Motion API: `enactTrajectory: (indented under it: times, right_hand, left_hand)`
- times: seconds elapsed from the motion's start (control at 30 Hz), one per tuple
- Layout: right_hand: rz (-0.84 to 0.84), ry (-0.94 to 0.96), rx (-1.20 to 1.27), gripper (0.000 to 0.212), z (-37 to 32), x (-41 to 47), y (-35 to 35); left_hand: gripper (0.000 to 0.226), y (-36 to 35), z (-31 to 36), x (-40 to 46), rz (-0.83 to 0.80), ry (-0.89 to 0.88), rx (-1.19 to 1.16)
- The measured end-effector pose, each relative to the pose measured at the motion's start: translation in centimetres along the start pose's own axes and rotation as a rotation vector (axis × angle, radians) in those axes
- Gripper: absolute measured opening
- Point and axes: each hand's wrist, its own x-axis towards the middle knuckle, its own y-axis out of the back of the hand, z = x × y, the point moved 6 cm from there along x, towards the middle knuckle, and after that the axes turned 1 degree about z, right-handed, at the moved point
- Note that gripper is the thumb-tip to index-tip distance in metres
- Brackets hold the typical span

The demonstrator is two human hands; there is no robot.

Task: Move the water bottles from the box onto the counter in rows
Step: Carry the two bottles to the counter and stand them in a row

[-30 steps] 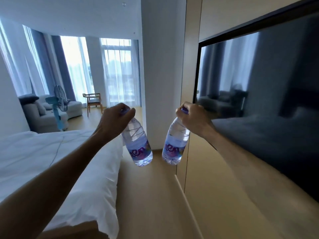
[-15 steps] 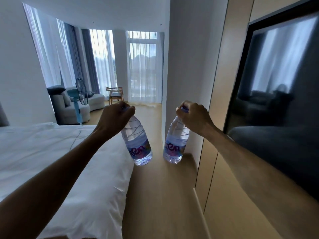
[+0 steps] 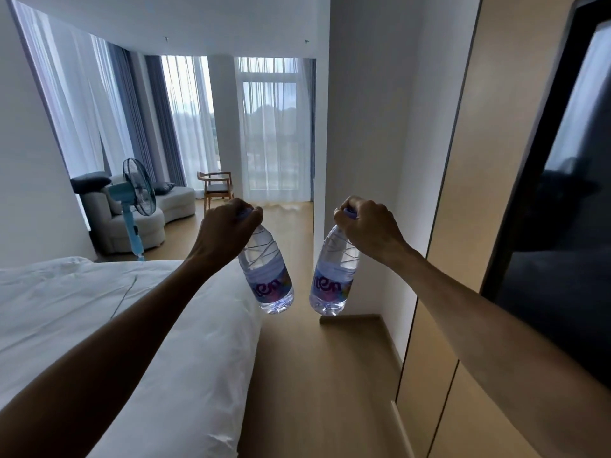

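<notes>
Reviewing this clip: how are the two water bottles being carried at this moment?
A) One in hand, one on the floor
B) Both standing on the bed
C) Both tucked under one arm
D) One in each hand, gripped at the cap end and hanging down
D: the left hand grips the left bottle at its cap, and the right hand grips the right bottle the same way, both hanging above the floor.

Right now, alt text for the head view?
Each hand grips a water bottle by its cap, left hand with the left bottle and right hand with the right bottle, both hanging over a wooden floor beside a white bed.
</notes>
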Motion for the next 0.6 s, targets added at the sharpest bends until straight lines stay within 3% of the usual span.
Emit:
enactTrajectory:
  times: [0.6]
  right_hand:
    - [-0.065, 0.09, 0.059, 0.019, 14.8, 30.3, -15.9]
  left_hand:
    - [0.024, -17.0, -14.0, 24.0, 0.044, 0.054, 0.131]
